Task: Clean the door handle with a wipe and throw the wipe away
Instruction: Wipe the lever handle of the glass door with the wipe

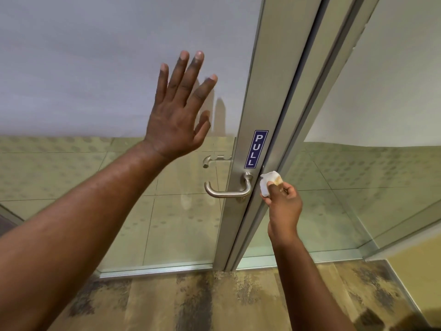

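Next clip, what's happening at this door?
A person stands at a glass door with a metal frame. The right hand pinches a crumpled white wipe, which has a brownish stain, just right of the metal door handle, beside the door's edge and not on the lever. The left hand is spread open against or close to the glass above the handle. A blue PULL sign sits on the frame. No bin is in view.

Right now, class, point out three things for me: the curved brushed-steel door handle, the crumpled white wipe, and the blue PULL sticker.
curved brushed-steel door handle (226, 193), head view, on its horizontal bar.
crumpled white wipe (268, 180), head view, on its bunched upper part.
blue PULL sticker (256, 149), head view, on its lettered middle.
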### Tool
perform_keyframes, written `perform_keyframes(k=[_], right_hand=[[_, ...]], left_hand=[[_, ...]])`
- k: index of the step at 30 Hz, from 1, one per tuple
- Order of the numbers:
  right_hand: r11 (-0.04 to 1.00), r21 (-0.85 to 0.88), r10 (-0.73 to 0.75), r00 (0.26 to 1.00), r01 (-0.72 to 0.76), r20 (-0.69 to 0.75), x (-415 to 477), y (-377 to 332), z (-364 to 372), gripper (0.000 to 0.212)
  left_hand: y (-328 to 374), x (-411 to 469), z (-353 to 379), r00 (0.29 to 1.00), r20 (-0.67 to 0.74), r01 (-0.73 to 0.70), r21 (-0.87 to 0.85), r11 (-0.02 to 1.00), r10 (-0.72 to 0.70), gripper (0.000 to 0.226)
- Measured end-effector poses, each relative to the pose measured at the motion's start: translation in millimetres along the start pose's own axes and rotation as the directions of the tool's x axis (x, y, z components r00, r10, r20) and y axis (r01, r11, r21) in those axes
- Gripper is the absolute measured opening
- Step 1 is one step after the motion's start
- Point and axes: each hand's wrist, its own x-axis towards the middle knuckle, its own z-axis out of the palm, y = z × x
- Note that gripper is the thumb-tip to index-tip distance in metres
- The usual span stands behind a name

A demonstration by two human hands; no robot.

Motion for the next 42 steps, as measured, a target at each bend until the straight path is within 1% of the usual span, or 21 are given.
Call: perform_keyframes(k=[2, 4, 9, 12, 14, 17, 19, 21, 22, 24, 26, 28, 29, 31, 32, 34, 36, 38, 39, 40, 42], right_hand=[[0.973, -0.151, -0.177, 0.984, 0.172, -0.017, -2, 4, 7, 0.015], [0.916, -0.278, -0.289, 0.956, 0.289, 0.044, -5, 12, 15, 0.012], [0.720, -0.506, -0.367, 0.880, 0.474, 0.302, -7, 36, 29, 0.031], [0.606, -0.589, -0.396, 0.845, 0.535, 0.360, -3, 50, 28, 0.035], [0.640, -0.555, -0.402, 0.847, 0.531, 0.347, -1, 58, 27, 0.033], [0.800, -0.415, -0.364, 0.900, 0.433, 0.238, 0, 64, 30, 0.021], [0.914, -0.334, -0.205, 0.972, 0.231, 0.112, 4, 62, 34, 0.014], [0.989, -0.142, 0.032, 0.999, -0.026, 0.040, 9, 58, 36, 0.013], [0.989, 0.015, 0.143, 0.988, -0.144, 0.055, 10, 57, 37, 0.015], [0.903, 0.300, 0.282, 0.951, -0.308, 0.126, 11, 52, 37, 0.019], [0.825, 0.428, 0.333, 0.930, -0.368, 0.157, 11, 49, 36, 0.019], [0.838, 0.416, 0.325, 0.935, -0.354, 0.142, 11, 47, 38, 0.018], [0.896, 0.322, 0.289, 0.952, -0.306, 0.098, 10, 47, 39, 0.017], [0.995, -0.032, 0.094, 0.995, -0.094, 0.017, 8, 50, 39, 0.021], [0.975, -0.215, -0.054, 0.998, 0.059, 0.031, 6, 53, 38, 0.024], [0.823, -0.448, -0.297, 0.937, 0.349, 0.185, 3, 58, 33, 0.028], [0.598, -0.584, -0.395, 0.836, 0.549, 0.382, 4, 62, 28, 0.037], [0.306, -0.697, -0.438, 0.746, 0.648, 0.502, 4, 61, 27, 0.042], [0.204, -0.725, -0.454, 0.720, 0.658, 0.525, 4, 58, 27, 0.043], [0.147, -0.741, -0.466, 0.706, 0.656, 0.533, 4, 56, 27, 0.044], [0.144, -0.751, -0.461, 0.715, 0.644, 0.525, 5, 55, 27, 0.044]], left_hand=[[-11, 1, 9, 1.000, 0.013, -0.021, 0.047, 0.999, 0.021, 0.072], [-19, 1, 18, 0.999, 0.013, -0.033, 0.067, 0.997, 0.032, 0.073], [-26, 3, 33, 0.997, -0.049, -0.056, 0.091, 0.994, 0.060, 0.074], [-27, 3, 39, 0.995, -0.062, -0.072, 0.102, 0.992, 0.079, 0.074], [-28, 3, 40, 0.994, -0.067, -0.077, 0.113, 0.991, 0.085, 0.074], [-31, 1, 42, 0.993, -0.079, -0.074, 0.126, 0.989, 0.085, 0.073], [-31, 1, 42, 0.992, -0.090, -0.071, 0.136, 0.988, 0.084, 0.073], [-30, 2, 43, 0.992, -0.093, -0.073, 0.136, 0.988, 0.086, 0.073], [-29, 2, 43, 0.992, -0.095, -0.075, 0.135, 0.988, 0.088, 0.073], [-29, 3, 43, 0.991, -0.098, -0.075, 0.135, 0.988, 0.089, 0.073], [-28, 3, 42, 0.991, -0.098, -0.075, 0.138, 0.988, 0.089, 0.074], [-28, 3, 42, 0.991, -0.095, -0.075, 0.146, 0.986, 0.089, 0.074], [-28, 3, 42, 0.992, -0.091, -0.074, 0.150, 0.986, 0.088, 0.074], [-28, 4, 43, 0.993, -0.083, -0.070, 0.157, 0.985, 0.084, 0.074], [-28, 4, 43, 0.993, -0.080, -0.069, 0.161, 0.984, 0.082, 0.074], [-28, 3, 42, 0.994, -0.074, -0.067, 0.164, 0.984, 0.080, 0.073], [-28, 2, 42, 0.994, -0.071, -0.068, 0.160, 0.985, 0.080, 0.073], [-28, 2, 41, 0.995, -0.069, -0.066, 0.154, 0.986, 0.078, 0.073], [-27, 3, 41, 0.995, -0.068, -0.065, 0.154, 0.986, 0.076, 0.073], [-27, 3, 41, 0.995, -0.066, -0.065, 0.155, 0.986, 0.076, 0.073], [-27, 4, 41, 0.995, -0.062, -0.065, 0.158, 0.985, 0.076, 0.073]])
